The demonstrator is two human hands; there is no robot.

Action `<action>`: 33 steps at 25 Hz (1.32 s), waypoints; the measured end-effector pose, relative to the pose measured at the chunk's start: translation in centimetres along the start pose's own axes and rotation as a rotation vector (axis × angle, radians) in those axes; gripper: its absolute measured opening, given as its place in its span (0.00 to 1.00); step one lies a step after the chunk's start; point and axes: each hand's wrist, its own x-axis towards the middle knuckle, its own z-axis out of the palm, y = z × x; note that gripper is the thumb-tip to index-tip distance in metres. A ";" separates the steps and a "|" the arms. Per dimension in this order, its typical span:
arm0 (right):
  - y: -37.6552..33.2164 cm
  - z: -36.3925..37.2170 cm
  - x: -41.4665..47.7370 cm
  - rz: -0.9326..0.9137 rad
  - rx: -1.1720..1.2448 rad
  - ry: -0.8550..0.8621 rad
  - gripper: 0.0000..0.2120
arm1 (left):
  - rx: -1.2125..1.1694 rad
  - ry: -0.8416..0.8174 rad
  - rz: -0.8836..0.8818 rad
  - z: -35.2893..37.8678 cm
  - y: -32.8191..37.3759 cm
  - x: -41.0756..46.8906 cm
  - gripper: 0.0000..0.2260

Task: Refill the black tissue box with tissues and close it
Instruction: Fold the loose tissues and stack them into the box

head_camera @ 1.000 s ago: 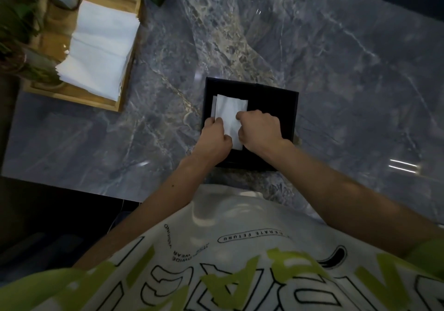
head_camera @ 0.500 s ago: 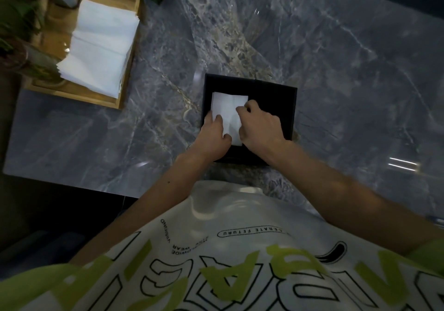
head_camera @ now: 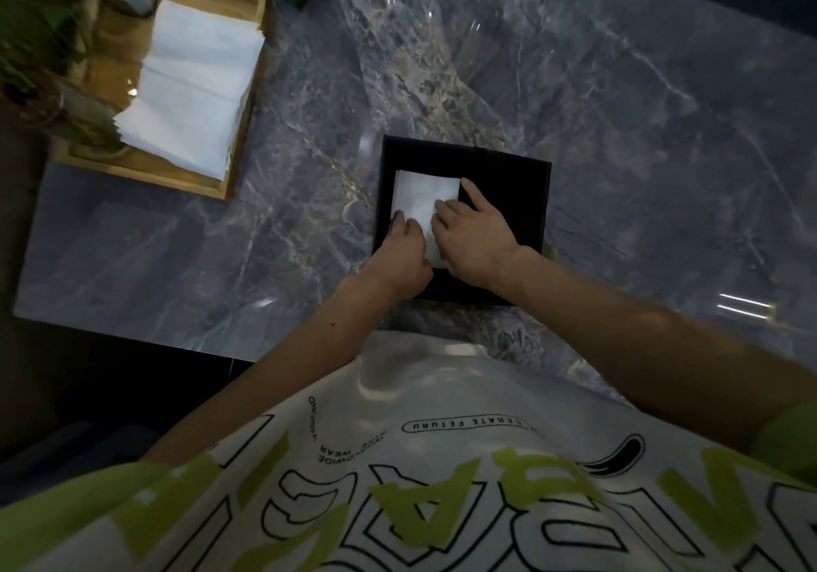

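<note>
Marble counter (head_camera: 619,107), black tissue box (head_camera: 508,182), tissue (head_camera: 424,195) inside, left hand (head_camera: 400,257) pinching it, right hand (head_camera: 475,237) flat on it

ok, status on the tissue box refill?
Right hand flat on tissues, left hand at their near edge, grip unclear. Tissues in black tissue box, left side, box open. Nothing blocking.

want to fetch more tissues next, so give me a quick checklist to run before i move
1. The tissues lie flat in the black tissue box: ok.
2. The box is full: not ok, its right part shows dark and bare.
3. The right hand presses flat on the tissues: ok.
4. The left hand has a grip on their near edge: cannot tell.
5. A spare tissue stack waits in the wooden tray: ok.
6. The lid is within reach: cannot tell, none seen.
</note>
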 end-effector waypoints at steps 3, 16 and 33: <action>-0.2 0.0 0.2 0.009 -0.001 -0.007 0.27 | 0.022 0.002 -0.003 0.0 0.4 0.1 0.29; 0.0 -0.2 -0.7 0.050 0.206 0.095 0.26 | -0.003 0.088 0.031 0.4 -0.3 0.1 0.23; -3.5 -0.1 -7.0 0.277 0.705 0.385 0.31 | -0.111 0.549 0.306 1.1 -3.8 -5.5 0.26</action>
